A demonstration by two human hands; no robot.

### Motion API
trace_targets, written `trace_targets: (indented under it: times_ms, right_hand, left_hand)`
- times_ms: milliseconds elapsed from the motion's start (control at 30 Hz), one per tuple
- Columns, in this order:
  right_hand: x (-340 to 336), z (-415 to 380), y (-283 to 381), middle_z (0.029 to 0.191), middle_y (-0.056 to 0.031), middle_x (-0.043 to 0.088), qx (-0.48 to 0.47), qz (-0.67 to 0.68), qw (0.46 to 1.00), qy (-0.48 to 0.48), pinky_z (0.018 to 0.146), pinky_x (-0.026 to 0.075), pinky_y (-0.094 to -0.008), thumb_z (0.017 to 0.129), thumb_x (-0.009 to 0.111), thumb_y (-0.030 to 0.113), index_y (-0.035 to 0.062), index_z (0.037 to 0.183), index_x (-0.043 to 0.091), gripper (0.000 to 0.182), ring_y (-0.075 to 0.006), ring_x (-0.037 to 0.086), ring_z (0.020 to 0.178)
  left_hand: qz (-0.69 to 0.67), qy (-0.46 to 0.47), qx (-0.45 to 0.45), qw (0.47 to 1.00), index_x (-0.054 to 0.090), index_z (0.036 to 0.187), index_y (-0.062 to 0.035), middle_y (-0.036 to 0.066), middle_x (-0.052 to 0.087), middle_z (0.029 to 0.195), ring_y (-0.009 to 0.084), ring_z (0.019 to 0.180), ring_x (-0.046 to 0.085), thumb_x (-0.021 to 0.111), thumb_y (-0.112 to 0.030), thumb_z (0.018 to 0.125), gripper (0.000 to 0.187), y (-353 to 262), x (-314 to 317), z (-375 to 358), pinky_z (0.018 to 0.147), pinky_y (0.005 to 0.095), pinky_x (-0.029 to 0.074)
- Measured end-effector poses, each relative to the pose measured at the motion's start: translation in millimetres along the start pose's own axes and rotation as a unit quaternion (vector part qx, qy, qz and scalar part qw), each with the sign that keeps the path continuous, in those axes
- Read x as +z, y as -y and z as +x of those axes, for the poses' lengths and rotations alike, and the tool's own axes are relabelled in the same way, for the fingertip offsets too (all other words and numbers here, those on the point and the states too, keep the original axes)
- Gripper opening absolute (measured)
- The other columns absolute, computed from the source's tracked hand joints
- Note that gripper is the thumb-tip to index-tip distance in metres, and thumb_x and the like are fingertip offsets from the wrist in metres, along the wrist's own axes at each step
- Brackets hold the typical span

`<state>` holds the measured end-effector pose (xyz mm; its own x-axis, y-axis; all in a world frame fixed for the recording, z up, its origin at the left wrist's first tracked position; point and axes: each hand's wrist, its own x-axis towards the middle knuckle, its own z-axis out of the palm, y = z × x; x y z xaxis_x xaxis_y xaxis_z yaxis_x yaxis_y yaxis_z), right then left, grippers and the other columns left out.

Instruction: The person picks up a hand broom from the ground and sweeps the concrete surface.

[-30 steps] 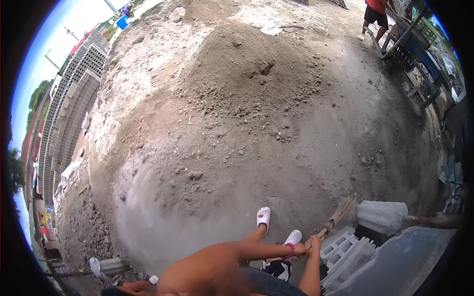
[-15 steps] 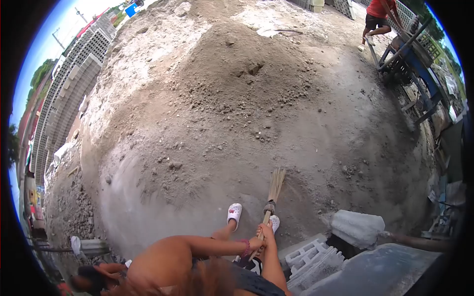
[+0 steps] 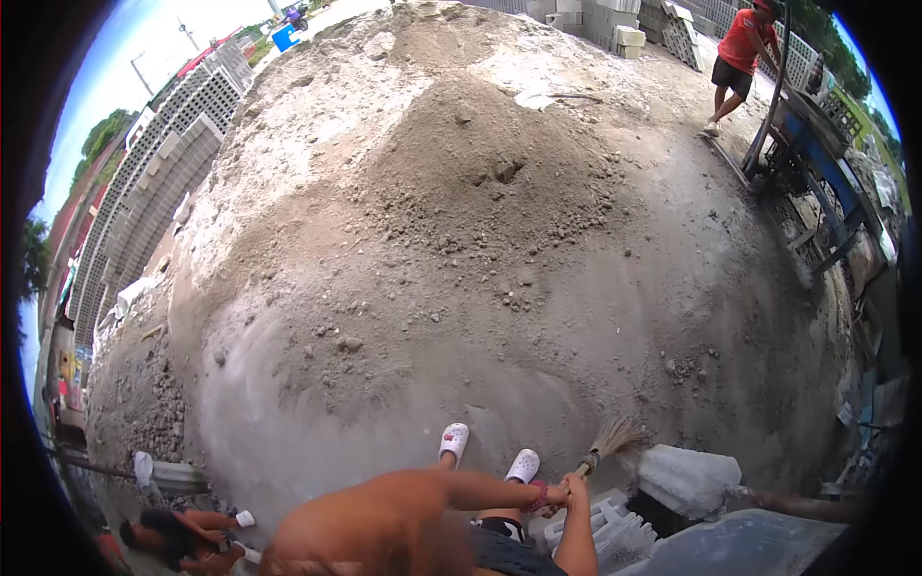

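A stick broom with splayed bristles is out to my right, its head low over the dusty ground. My right hand is closed around its handle, just below the binding. Close beside it, my left hand, with a pink bracelet at the wrist, also grips the handle. Both forearms partly hide the handle's lower end. My feet in white clogs stand on the swept grey ground, left of the broom. Hollow concrete blocks lie directly below my hands.
A large mound of sandy soil rises ahead. Block stacks line the left. A co-worker in red stands by a blue machine. A whitish slab lies near the broom. Another person is at lower left.
The broom has swung right and back toward me, from ahead of my feet to beside the whitish slab. Both hands moved right with it. The co-worker in red stands more upright.
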<state>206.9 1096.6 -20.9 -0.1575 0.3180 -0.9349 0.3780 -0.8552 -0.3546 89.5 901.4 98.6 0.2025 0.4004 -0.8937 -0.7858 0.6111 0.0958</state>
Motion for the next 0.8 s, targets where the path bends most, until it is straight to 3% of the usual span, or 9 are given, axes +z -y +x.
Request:
trace_targets:
  times_ms: [67,300,400,467,567,667,700,767,800]
  right_hand:
    - [26,19,0,0.048,-0.0084,0.045,0.004,-0.109,0.993,0.04,0.036,0.037,-0.0292,0.063,0.046,0.002,0.0028,0.055,0.044,0.008,-0.0174,0.045,0.041]
    - [114,-6,45,0.055,-0.0067,0.046,0.112,-0.052,0.973,0.196,0.035,0.035,-0.0246,0.066,0.045,0.002,0.003,0.068,0.043,0.003,-0.0145,0.044,0.041]
    - [132,-19,77,0.057,-0.0053,0.046,0.187,-0.039,0.902,0.387,0.036,0.035,-0.0211,0.069,0.043,0.002,0.0031,0.068,0.043,0.002,-0.0117,0.042,0.041]
    - [152,-67,104,0.054,-0.004,0.044,0.192,-0.121,0.912,0.342,0.036,0.035,-0.0202,0.071,0.043,0.005,0.0028,0.07,0.042,0.003,-0.0103,0.041,0.04]
    - [175,-125,123,0.052,-0.0032,0.043,0.173,-0.261,0.904,0.291,0.036,0.037,-0.0193,0.073,0.043,0.008,0.0021,0.074,0.039,0.007,-0.0087,0.041,0.039]
    - [191,-136,137,0.053,-0.0038,0.044,0.117,-0.352,0.876,0.308,0.036,0.038,-0.0199,0.071,0.045,0.007,0.0014,0.076,0.039,0.009,-0.0091,0.043,0.04]
    - [194,-138,130,0.053,-0.0041,0.045,0.103,-0.37,0.868,0.315,0.037,0.039,-0.0206,0.07,0.047,0.007,0.0012,0.076,0.04,0.011,-0.0096,0.043,0.041]
    - [168,-140,98,0.054,-0.0046,0.045,0.089,-0.4,0.859,0.306,0.038,0.039,-0.0216,0.069,0.048,0.006,0.0009,0.077,0.041,0.012,-0.0104,0.044,0.041]
    - [161,-140,96,0.054,-0.0047,0.045,0.066,-0.415,0.857,0.299,0.038,0.039,-0.022,0.068,0.049,0.006,0.0009,0.078,0.042,0.013,-0.0107,0.044,0.041]
  left_hand:
    - [-0.05,-0.021,0.034,0.998,0.04,0.069,-0.008,0.0,0.037,0.052,0.011,0.041,0.039,0.05,-0.01,0.069,0.01,-12,7,-7,0.036,0.0269,0.032]
    - [-0.129,0.098,0.082,0.983,0.04,0.068,-0.0079,0.0,0.037,0.052,0.0107,0.042,0.039,0.051,-0.013,0.07,0.013,-77,61,-1,0.038,0.0262,0.034]
    - [0.229,0.03,0.17,0.958,0.044,0.088,-0.0012,0.013,0.045,0.082,0.022,0.073,0.047,0.056,-0.024,0.065,0.034,-123,22,-57,0.062,0.0346,0.039]
    - [0.56,-0.175,0.369,0.721,0.026,0.118,0.0012,0.024,0.029,0.12,0.0335,0.111,0.03,0.058,-0.033,0.062,0.073,-213,-33,-121,0.09,0.0386,0.027]
    - [0.402,-0.586,0.524,0.47,0.013,0.123,-0.006,0.025,0.015,0.124,0.038,0.113,0.021,0.055,-0.026,0.064,0.075,-321,-36,-420,0.093,0.0418,0.021]
    - [0.186,-0.668,0.718,-0.069,0.025,0.117,-0.0075,0.021,0.027,0.114,0.0337,0.103,0.03,0.055,-0.025,0.066,0.062,-318,-15,-658,0.078,0.0429,0.027]
    - [0.189,-0.628,0.755,-0.002,0.03,0.115,-0.007,0.019,0.034,0.106,0.0293,0.094,0.037,0.052,-0.03,0.068,0.057,-319,-29,-700,0.07,0.0393,0.031]
    - [0.231,-0.512,0.645,0.517,0.038,0.109,-0.0062,0.015,0.049,0.091,0.0207,0.077,0.051,0.046,-0.039,0.072,0.05,-355,-90,-719,0.054,0.0321,0.04]
    - [0.285,-0.494,0.529,0.628,0.043,0.106,-0.0058,0.012,0.056,0.083,0.0163,0.068,0.058,0.043,-0.044,0.073,0.05,-359,-113,-683,0.046,0.0284,0.045]
